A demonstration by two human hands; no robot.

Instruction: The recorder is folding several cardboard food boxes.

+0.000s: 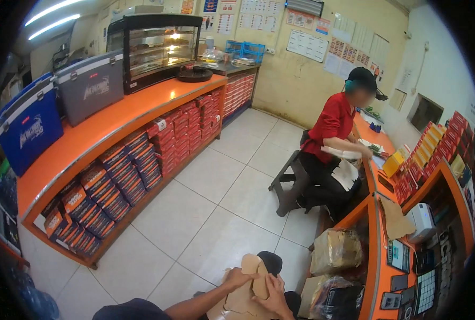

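Observation:
Pieces of brown paper or thin cardboard (239, 298) with rounded cut edges lie over the person's lap at the bottom centre. My left hand (239, 279) rests on them from the left, its thumb pressed on a folded piece (260, 286). On the right side of that same piece lies my right hand (272, 296), fingers bent against its edge. The two hands are a short way apart with the piece between them. A rounded flap stands up beyond the fingers, beside a dark shoe or knee. The paper hides parts of the legs.
A co-worker in red (333, 120) sits on a black stool (285, 188), handling paper at the right counter. An orange counter (153, 108) with stacked boxes, coolers and a display warmer runs along the left. Cartons (335, 248), phones and a printer (421, 222) stand at the right.

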